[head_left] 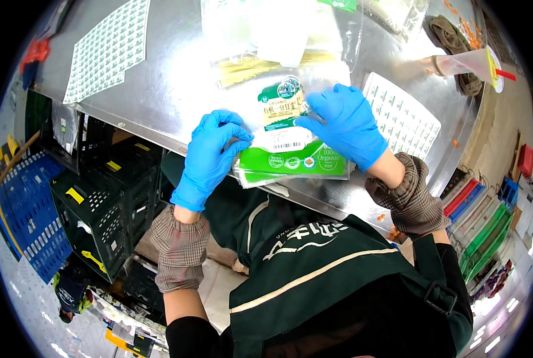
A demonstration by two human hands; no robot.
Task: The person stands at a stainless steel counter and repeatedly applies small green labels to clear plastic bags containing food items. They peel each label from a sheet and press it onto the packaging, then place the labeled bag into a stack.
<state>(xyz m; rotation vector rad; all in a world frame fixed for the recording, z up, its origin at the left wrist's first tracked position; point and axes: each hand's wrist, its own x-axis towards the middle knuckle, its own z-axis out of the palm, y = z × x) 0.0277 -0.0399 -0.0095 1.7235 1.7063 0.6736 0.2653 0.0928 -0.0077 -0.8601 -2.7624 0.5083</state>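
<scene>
In front of me on the metal table lies a clear plastic bag with a green printed lower band [293, 162]. A green, cream and white label [281, 110] with a barcode sits at its middle. My left hand [214, 156], in a blue glove, has its fingers curled and the tips closed at the bag's left edge. My right hand [350, 126], gloved too, is bent over the label's right edge. Between its thumb and forefinger shows what looks like a small sticker [306, 108]; the other fingers are folded in.
Sheets of small green-and-white stickers lie at right [402, 114] and far left [108, 53]. Bags of pale yellow strips [248, 68] are beyond. A cup with a red straw [472, 64] stands back right. Black crates [93, 209] are below the table's left edge.
</scene>
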